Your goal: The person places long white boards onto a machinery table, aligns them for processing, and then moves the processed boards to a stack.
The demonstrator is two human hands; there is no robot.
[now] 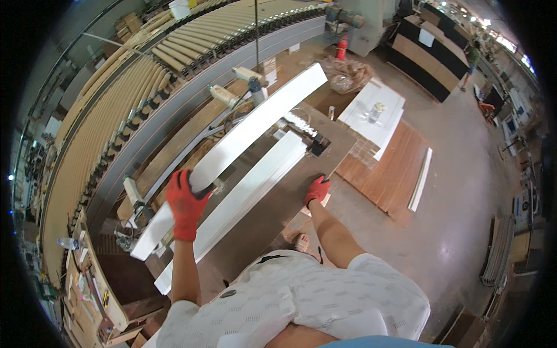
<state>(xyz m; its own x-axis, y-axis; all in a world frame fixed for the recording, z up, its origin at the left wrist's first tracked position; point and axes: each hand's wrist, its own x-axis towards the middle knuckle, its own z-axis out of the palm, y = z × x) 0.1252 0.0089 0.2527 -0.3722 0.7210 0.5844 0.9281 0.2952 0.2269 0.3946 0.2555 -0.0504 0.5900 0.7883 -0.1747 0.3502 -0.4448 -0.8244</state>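
My left hand, in a red glove with dark fingertips, is closed around a long white board. The board lies at a slant over the machine, its far end raised toward the upper right. Beside it, nearer to me, rests a stack of similar white boards on a brown tabletop. At the table's right edge, my red-gloved right hand rests with its fingers curled on that edge. A small dark metal fixture sits just beyond the right hand.
A roller conveyor curves along the left and back. To the right, a low stack of brown panels carries a white sheet, a jar and a narrow white strip. A cluttered wooden bench stands at lower left; a red fire extinguisher stands behind.
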